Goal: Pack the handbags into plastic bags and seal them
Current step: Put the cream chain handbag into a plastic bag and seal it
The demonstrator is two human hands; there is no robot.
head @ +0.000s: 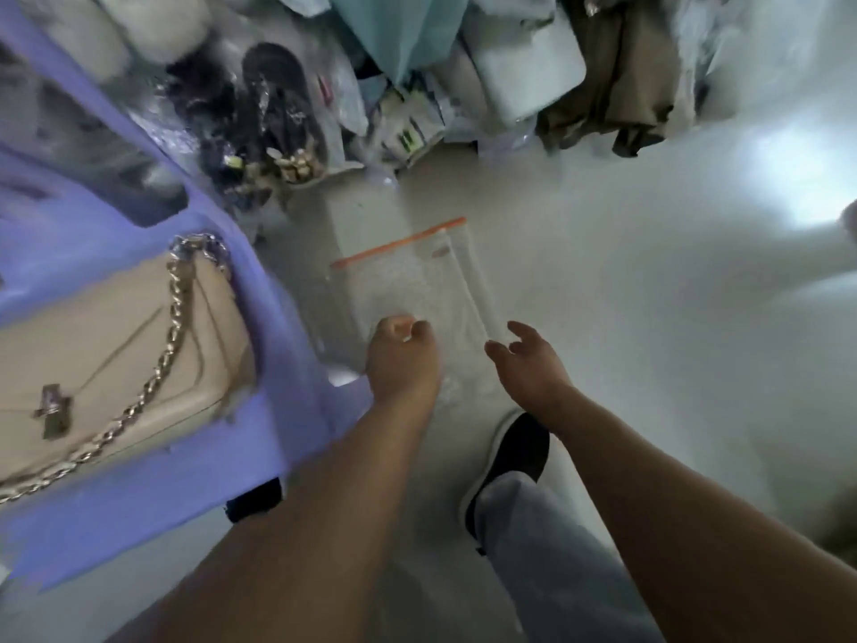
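Observation:
A clear plastic bag (417,280) with an orange zip strip lies or hangs over the pale floor in the middle of the view. My left hand (401,359) pinches its near end with curled fingers. My right hand (528,359) hovers just right of the bag's near corner, fingers relaxed and spread, holding nothing. A beige handbag (106,355) with a gold chain strap and a metal clasp lies flat on a purple plastic stool (287,355) at the left.
At the back a heap of wrapped goods (278,132), a teal cloth (399,34) and brown fabric (621,85) crowd the floor. My black shoe (514,452) and grey trouser leg stand below the hands. Bare pale floor (672,294) spreads to the right.

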